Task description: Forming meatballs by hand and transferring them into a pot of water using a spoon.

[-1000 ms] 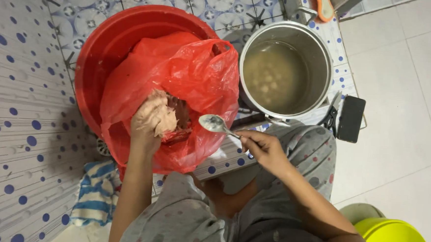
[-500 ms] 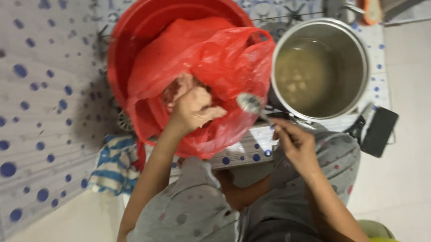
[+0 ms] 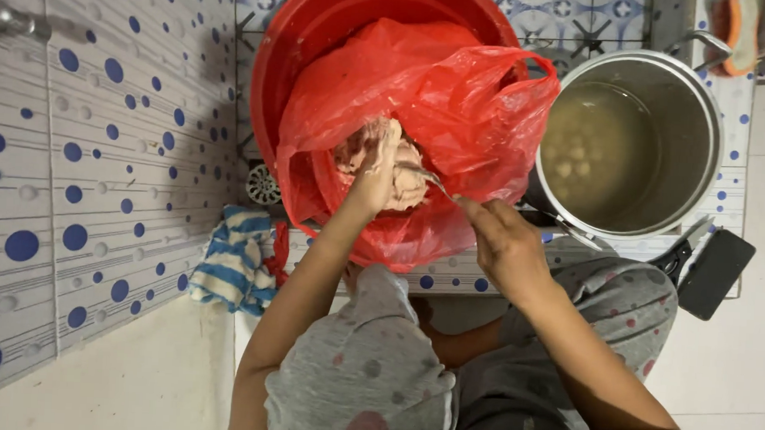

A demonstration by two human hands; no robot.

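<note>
The left hand (image 3: 376, 167) reaches into the open red bag (image 3: 423, 112) and is curled around a pale pink lump of meat paste (image 3: 402, 177), while the right hand (image 3: 503, 243), just right of it and nearer, is clamped on the handle of a metal spoon (image 3: 428, 181) whose tip touches the lump. The bag sits in a red basin (image 3: 322, 29) on the floor. Close to the right stands a steel pot (image 3: 666, 134) of cloudy water with pale balls in it, a striped cloth (image 3: 236, 264) lies near left, and a black phone (image 3: 715, 272) lies near right.
</note>
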